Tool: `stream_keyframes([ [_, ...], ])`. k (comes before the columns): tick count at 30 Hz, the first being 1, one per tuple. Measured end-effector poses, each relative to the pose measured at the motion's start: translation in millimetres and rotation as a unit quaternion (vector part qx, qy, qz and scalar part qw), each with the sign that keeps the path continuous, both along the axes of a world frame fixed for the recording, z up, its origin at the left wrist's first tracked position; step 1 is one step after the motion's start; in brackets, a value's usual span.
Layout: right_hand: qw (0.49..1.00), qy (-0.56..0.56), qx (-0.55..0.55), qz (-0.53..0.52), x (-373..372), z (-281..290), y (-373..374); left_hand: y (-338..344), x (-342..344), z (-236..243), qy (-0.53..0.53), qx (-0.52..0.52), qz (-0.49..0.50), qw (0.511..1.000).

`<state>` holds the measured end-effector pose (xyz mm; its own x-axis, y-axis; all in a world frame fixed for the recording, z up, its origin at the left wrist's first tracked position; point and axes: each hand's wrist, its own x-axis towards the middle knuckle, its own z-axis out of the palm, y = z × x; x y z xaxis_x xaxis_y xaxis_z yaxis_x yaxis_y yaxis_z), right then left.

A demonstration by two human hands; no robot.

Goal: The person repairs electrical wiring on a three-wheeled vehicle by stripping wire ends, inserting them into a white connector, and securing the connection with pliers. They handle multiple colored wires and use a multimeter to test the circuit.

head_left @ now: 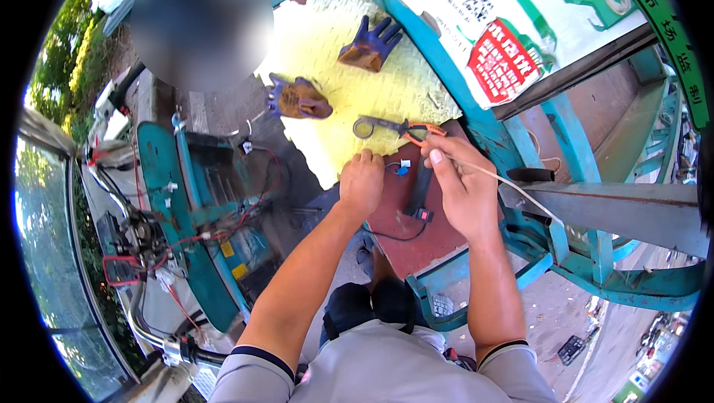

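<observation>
My right hand (468, 191) is closed in a pinch on a thin pale cord (517, 186), which trails off to the right. Just beyond its fingertips lie orange-handled pliers (413, 129) on a yellow padded sheet (335, 53), beside a dark ring (364, 128). My left hand (362, 186) is closed with fingers curled down at the sheet's near edge; what they hold is hidden. Between my hands sit a small white connector (405, 163) with a blue piece and a long black object (421, 186) on a red-brown board (401, 243). A black lead loops from that board.
Two dirty purple work gloves (370, 44) (299, 98) lie on the sheet. At left are a teal panel (160, 217), loose wires and a handlebar (134, 306). A teal metal frame (513, 135) with a printed board (513, 31) stands right. A person with a blurred head is opposite.
</observation>
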<state>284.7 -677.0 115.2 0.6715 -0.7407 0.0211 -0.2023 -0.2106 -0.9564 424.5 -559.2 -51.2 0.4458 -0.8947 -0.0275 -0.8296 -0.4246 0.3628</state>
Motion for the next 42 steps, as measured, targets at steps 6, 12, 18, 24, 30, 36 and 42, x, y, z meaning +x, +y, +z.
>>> stream_keyframes([
  [6,0.999,-0.026,-0.036,0.005,4,-30,6,32,-20,54,0.251,-0.100,0.145,0.952],
  [12,0.996,-0.065,0.030,0.045,10,-33,18,79,-45,114,0.506,-0.256,0.235,0.790],
  [18,0.979,-0.059,0.150,0.127,7,-30,27,102,-72,140,0.538,-0.310,0.210,0.755],
  [24,0.966,-0.072,0.155,0.193,9,-44,26,107,-95,160,0.527,-0.265,0.217,0.778],
  [30,0.948,-0.105,0.236,0.188,12,-36,40,109,-101,176,0.463,-0.267,0.276,0.799],
  [36,0.950,-0.109,0.214,0.201,11,-24,61,111,-100,169,0.439,-0.285,0.336,0.783],
  [42,0.980,-0.017,0.006,0.199,7,-30,60,129,-117,166,0.251,-0.164,0.329,0.896],
])
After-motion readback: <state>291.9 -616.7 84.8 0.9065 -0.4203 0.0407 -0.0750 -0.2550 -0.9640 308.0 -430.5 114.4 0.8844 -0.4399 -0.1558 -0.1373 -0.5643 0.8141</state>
